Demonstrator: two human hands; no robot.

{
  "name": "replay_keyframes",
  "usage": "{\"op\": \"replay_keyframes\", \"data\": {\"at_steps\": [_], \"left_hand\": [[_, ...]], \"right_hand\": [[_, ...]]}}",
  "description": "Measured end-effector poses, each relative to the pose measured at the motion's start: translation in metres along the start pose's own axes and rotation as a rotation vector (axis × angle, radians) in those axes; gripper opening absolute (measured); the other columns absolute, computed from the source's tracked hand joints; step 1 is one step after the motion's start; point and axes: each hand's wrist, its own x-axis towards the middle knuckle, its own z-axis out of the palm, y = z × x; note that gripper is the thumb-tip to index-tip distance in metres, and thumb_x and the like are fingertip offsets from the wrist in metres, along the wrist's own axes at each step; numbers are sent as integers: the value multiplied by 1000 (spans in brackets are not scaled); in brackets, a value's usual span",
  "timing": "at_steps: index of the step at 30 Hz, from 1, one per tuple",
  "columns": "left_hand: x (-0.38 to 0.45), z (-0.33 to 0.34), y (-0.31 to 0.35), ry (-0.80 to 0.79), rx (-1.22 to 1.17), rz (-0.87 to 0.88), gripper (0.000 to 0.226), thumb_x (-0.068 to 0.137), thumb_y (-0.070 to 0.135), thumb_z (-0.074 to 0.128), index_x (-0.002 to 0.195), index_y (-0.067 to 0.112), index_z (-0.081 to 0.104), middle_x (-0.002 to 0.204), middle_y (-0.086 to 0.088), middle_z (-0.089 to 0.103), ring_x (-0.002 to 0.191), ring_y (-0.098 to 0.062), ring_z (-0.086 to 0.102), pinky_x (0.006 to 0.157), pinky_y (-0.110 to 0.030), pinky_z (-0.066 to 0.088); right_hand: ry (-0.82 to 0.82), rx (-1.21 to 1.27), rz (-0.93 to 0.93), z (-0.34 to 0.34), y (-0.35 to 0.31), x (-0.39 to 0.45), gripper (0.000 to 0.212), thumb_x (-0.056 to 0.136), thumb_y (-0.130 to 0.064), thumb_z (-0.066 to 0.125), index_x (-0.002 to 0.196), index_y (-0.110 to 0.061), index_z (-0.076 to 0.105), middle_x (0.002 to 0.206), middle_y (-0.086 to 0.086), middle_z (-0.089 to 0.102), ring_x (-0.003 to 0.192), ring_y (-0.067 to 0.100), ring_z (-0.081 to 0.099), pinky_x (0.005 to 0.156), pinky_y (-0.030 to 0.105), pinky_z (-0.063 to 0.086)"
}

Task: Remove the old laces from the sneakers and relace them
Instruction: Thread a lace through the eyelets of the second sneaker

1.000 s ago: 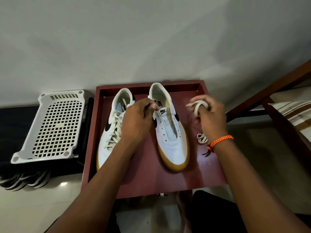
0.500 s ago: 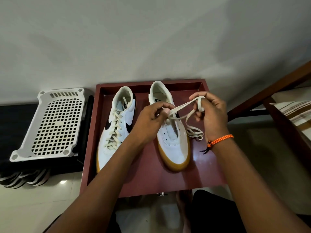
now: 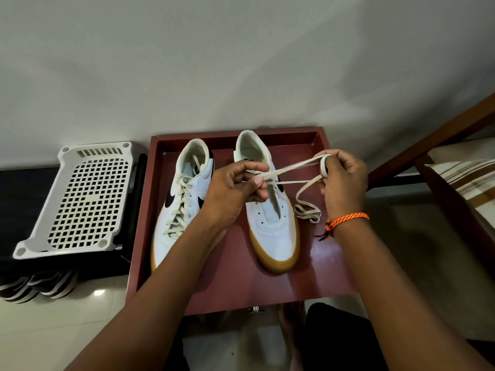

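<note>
Two white sneakers with gum soles lie in a dark red tray [image 3: 230, 285]. The left sneaker [image 3: 182, 199] still carries its cream laces. The right sneaker [image 3: 270, 223] has bare eyelets. A loose cream lace [image 3: 292, 167] stretches in the air between both hands, and its slack drops into loops on the tray beside the right sneaker. My left hand [image 3: 235, 191] pinches the lace over the right sneaker's tongue. My right hand [image 3: 342, 180], with an orange cord bracelet on the wrist, holds the lace wound round a finger.
A white perforated plastic basket [image 3: 83, 199] lies upside down left of the tray on a dark surface. Striped shoes [image 3: 34, 287] sit below it on the pale floor. A wooden frame [image 3: 439, 145] with a striped cushion stands on the right. A grey wall rises behind.
My left hand left the sneaker's tongue and took hold of the lace. The hands drew apart, so the lace wound at my right fingers now stretches out between them.
</note>
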Motion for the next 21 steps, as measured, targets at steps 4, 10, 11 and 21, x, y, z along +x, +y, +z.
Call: {"op": "replay_keyframes", "data": {"at_steps": [4, 10, 11, 21], "left_hand": [[0, 0, 2, 49, -95, -49, 24, 99, -7, 67, 120, 1, 73, 93, -20, 77, 79, -26, 76, 81, -36, 65], [2, 8, 0, -23, -54, -142, 40, 106, -8, 43, 124, 5, 76, 78, -4, 70, 81, -23, 66, 97, -40, 62], [2, 8, 0, -45, -39, -141, 37, 107, -5, 44, 126, 4, 76, 82, -9, 71, 82, -21, 67, 95, -39, 62], [-1, 9, -2, 60, 61, -13, 20, 106, 13, 64, 115, 7, 81, 89, -8, 71, 66, -22, 69, 79, -46, 67]], "right_hand": [[11, -81, -54, -1, -2, 0, 30, 96, -13, 51, 79, -23, 74, 75, 1, 71, 75, 26, 71, 58, 37, 59], [-2, -152, -114, 1, -4, -6, 26, 97, -6, 51, 85, -8, 74, 75, 13, 69, 70, 32, 64, 57, 41, 56], [-2, -157, -107, 1, -4, -5, 27, 97, -6, 51, 85, -8, 74, 75, 11, 69, 72, 32, 66, 58, 40, 57], [-17, -181, -94, 1, 0, -4, 24, 97, -7, 53, 85, -6, 73, 76, 13, 70, 66, 22, 67, 54, 34, 54]]}}
